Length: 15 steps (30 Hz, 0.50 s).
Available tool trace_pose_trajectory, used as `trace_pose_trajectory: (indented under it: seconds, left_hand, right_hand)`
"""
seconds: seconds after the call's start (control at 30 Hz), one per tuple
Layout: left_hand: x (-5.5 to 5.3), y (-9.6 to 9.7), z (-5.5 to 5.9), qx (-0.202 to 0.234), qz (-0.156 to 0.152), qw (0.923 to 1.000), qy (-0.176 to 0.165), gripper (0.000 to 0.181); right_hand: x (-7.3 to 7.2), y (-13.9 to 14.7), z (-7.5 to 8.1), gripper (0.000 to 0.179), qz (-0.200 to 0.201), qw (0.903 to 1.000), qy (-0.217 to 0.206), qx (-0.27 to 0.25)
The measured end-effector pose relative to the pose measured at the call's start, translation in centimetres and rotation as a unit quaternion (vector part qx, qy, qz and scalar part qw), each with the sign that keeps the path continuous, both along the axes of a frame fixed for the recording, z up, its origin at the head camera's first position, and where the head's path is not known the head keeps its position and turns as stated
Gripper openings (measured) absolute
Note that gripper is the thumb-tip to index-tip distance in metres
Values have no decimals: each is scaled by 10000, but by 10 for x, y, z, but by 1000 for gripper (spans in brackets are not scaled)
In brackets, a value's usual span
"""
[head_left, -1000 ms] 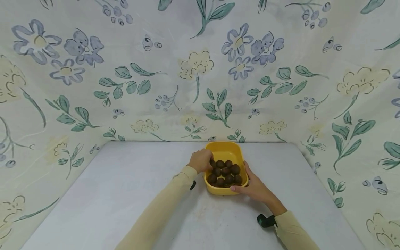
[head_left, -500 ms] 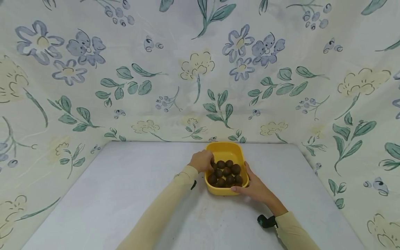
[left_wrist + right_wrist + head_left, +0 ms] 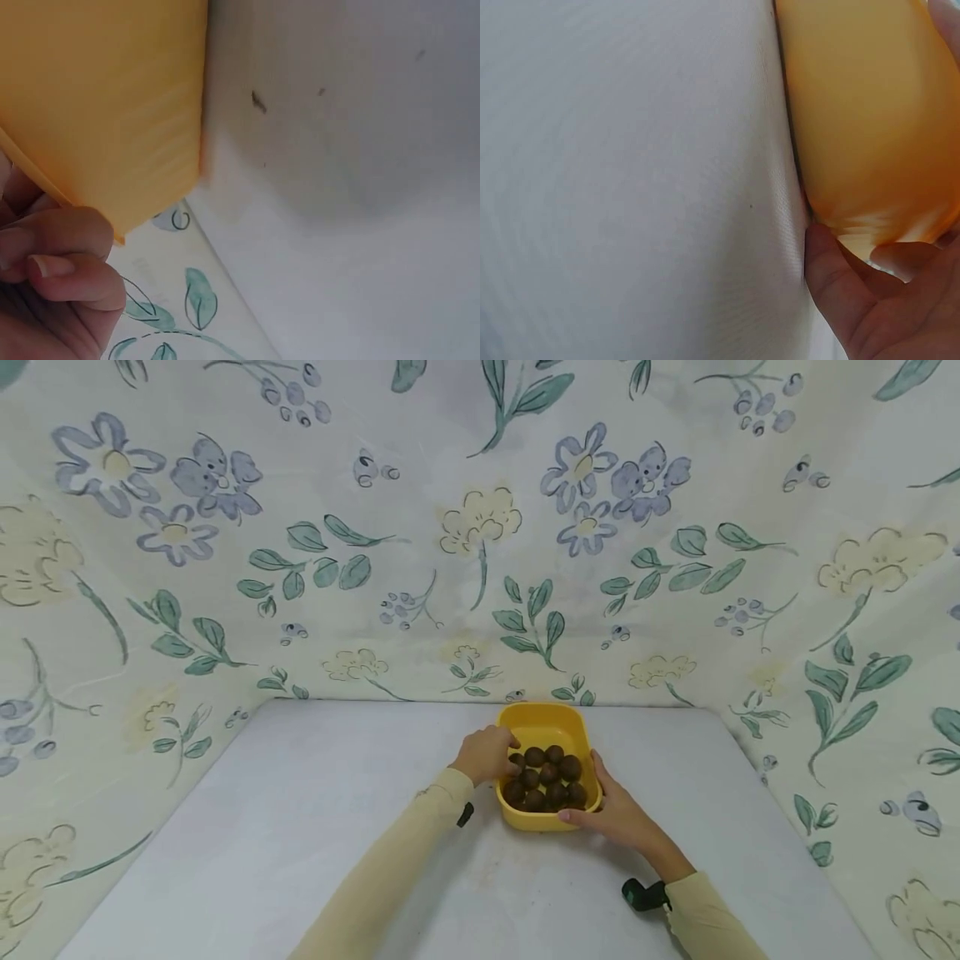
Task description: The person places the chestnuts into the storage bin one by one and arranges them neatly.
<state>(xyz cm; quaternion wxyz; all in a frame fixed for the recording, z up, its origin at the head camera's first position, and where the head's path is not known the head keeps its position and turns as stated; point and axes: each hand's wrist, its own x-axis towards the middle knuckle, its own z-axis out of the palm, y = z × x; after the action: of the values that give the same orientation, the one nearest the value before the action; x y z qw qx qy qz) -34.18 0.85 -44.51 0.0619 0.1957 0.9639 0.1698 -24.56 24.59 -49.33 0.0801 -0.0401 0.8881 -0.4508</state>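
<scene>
A yellow plastic box (image 3: 557, 714) with rounded corners stands near the table's back edge. Several dark brown balls (image 3: 548, 774) lie in its near part. My left hand (image 3: 483, 753) reaches over the left rim, with index finger and thumb on either side of a brown ball (image 3: 517, 760) by the left wall. Up close in the left wrist view, its curled fingers (image 3: 79, 281) overlap the rim, and the ball is out of sight. My right hand (image 3: 618, 817) grips the box at its near right corner, thumb on the front wall and fingers along the right side.
The white table (image 3: 360, 793) spreads on both sides of the box and in front of it. Floral cloth (image 3: 420, 568) hangs behind the table and along its sides. A dark wrist camera (image 3: 643, 894) sits at the right wrist.
The left index finger has lifted and spread from the thumb, so more of the ball between them shows. The right hand keeps its grip. The whole head view has shifted slightly.
</scene>
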Motion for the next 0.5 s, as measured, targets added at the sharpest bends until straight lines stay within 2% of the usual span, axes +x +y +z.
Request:
trace_pose_trajectory:
  seconds: [0.1, 0.2, 0.33, 0.5]
  left_hand:
    - [9, -5, -1, 323, 53, 9992, 213, 43]
    - [18, -13, 1, 819, 265, 9952, 461, 42]
    - [26, -28, 6, 1506, 578, 9824, 943, 39]
    - [38, -43, 15, 2003, 863, 9663, 1369, 34]
  right_hand:
    - [1, 2, 1, 130, -30, 10000, -22, 24]
    - [1, 4, 1, 130, -15, 10000, 1, 13]
    - [-1, 5, 0, 130, 24, 10000, 29, 2]
    - [-2, 11, 0, 130, 36, 9999, 94, 14]
